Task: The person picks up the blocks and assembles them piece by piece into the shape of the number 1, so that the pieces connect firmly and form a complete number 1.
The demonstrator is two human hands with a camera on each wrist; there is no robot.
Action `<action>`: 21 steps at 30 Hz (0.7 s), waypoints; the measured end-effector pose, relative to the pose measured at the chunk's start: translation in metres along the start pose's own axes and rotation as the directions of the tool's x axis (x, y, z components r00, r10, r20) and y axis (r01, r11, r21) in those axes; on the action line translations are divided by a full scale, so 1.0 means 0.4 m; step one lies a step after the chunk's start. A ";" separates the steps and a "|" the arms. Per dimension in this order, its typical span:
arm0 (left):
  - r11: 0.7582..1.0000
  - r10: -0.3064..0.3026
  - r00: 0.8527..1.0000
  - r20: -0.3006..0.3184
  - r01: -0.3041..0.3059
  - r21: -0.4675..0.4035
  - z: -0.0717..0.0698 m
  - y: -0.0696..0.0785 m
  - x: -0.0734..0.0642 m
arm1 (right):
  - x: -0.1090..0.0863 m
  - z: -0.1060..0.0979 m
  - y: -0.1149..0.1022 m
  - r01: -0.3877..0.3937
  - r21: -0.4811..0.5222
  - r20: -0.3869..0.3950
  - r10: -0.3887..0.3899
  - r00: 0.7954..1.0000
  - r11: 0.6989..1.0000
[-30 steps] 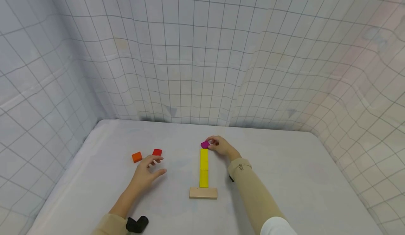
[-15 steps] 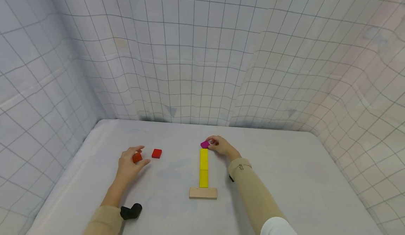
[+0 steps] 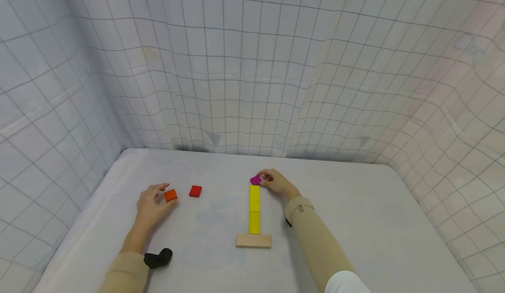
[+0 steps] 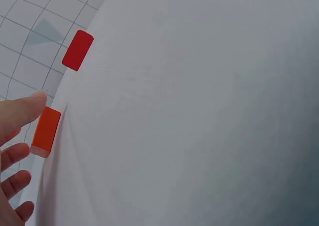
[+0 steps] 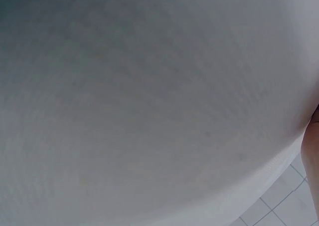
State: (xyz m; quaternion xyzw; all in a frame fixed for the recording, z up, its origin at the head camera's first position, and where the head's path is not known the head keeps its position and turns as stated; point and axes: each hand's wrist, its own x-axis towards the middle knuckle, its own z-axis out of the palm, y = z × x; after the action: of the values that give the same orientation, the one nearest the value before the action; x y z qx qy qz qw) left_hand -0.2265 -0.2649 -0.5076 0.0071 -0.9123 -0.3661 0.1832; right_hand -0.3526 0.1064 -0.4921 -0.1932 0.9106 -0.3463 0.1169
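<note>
In the head view my left hand (image 3: 151, 205) is spread around an orange block (image 3: 170, 195), its thumb on the near side and its fingers beyond the far side. The left wrist view has the thumb (image 4: 30, 110) right at the upper end of the orange block (image 4: 46, 131), with the other fingers loosely bent. A red block (image 3: 195, 191) lies just to the right. My right hand (image 3: 275, 182) pinches a small purple block (image 3: 255, 180) at the far end of two yellow blocks (image 3: 254, 210) laid in line. Only part of that hand (image 5: 311, 151) shows in the right wrist view.
A plain wooden block (image 3: 253, 241) lies crosswise at the near end of the yellow ones. White cloth covers the table (image 3: 347, 223). Grid-patterned curtains (image 3: 252, 87) stand behind it and on both sides. A black wrist-worn device (image 3: 158, 258) sits at the left cuff.
My left hand has moved left, away from the red block and over to the orange one, passing over it and settling at its left. The right hand stays put on the purple block.
</note>
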 end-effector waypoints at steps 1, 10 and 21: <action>1.000 -0.003 1.000 -0.005 0.003 0.005 0.000 -0.005 -0.002 | 0.000 0.000 0.000 -0.005 0.003 0.001 0.005 1.000 1.000; 1.000 -0.020 1.000 -0.014 0.020 0.009 0.005 -0.035 -0.012 | -0.001 -0.002 -0.004 -0.002 0.011 0.004 0.002 1.000 1.000; 0.998 -0.053 0.999 -0.002 0.053 0.041 0.002 -0.023 -0.013 | -0.004 -0.005 -0.008 -0.008 0.017 0.007 0.008 1.000 1.000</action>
State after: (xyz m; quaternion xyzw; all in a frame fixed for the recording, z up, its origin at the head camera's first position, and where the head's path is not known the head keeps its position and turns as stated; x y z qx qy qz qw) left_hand -0.2231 -0.2703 -0.5161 0.0352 -0.9192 -0.3519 0.1735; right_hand -0.3512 0.1060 -0.4881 -0.1896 0.9080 -0.3528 0.1229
